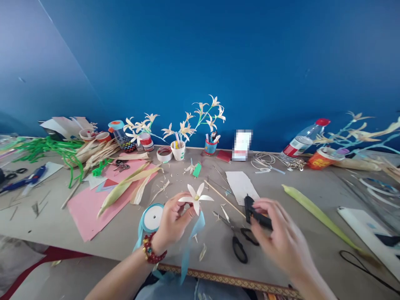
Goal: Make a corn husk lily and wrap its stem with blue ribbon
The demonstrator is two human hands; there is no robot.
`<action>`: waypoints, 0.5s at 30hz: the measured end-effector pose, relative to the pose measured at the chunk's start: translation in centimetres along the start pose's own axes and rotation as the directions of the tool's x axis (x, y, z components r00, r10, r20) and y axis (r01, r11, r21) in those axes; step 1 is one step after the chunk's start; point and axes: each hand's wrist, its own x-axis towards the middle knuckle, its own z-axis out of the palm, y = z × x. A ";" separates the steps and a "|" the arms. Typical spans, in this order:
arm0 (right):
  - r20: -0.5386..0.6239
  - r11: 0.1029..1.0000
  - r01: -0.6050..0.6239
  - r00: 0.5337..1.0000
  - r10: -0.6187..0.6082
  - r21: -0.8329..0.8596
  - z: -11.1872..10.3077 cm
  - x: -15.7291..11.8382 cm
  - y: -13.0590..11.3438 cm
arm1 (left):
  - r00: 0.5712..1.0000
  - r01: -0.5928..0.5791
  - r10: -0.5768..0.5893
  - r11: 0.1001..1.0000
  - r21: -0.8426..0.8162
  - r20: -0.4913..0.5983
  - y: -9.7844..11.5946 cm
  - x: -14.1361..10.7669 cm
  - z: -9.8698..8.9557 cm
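Clamped between left-hand (pixel 175 218) fingertips, the white flower (pixel 196 198) spreads five pointed petals; right-hand (pixel 278 233) fingers curve apart at four o'clock.

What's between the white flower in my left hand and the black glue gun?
The head view shows a thin wooden stick slanting between the flower in your left hand and the glue gun, with the blades of the scissors nearer you.

Wall (pixel 200 62): deep blue. Worktop (pixel 125 233): grey-brown, its front edging (pixel 231 280) patterned in brown and gold. Flower (pixel 196 198): cream-white, yellowish centre. Ribbon (pixel 187 250): pale blue. Bracelet (pixel 151 250): dark red beads, gold and turquoise accents. Paper sheets (pixel 90 208): pink. Bottle cap (pixel 323 122): red. Scissors handles (pixel 239 251): black.
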 end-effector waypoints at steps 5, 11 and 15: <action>-0.014 0.917 -0.021 0.999 0.029 0.398 3.0 0.8 -9.1 | 0.986 -0.157 0.165 0.958 0.239 -0.014 1.1 0.2 0.5; -0.083 0.932 0.014 0.996 0.017 0.361 4.7 1.6 -10.3 | 0.972 -0.231 0.234 0.915 0.331 0.031 2.3 0.1 0.3; -0.005 0.910 -0.012 1.000 0.015 0.414 4.0 1.8 -9.2 | 0.989 -0.146 0.134 0.959 0.244 0.067 2.0 0.1 0.2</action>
